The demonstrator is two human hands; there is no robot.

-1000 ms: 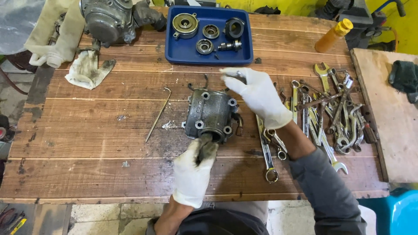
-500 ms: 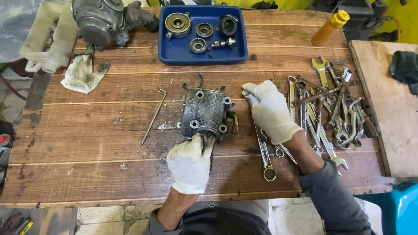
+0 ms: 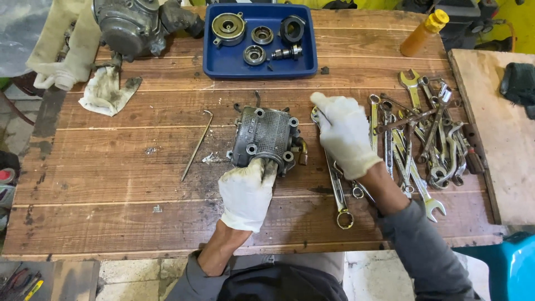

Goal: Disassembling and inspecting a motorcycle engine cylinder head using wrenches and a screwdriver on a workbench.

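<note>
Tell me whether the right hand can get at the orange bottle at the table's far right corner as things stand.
Probably yes. The right hand is empty, hovering over the wrenches. The orange bottle stands upright past them with nothing between; the left hand holds the metal engine cover.

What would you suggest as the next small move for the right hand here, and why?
Probably lowering the right hand onto the long spanner directly beneath it. The left hand already grips the metal engine part on the wooden table, while the right hand is open, holding nothing, beside the spread of spanners.
</note>
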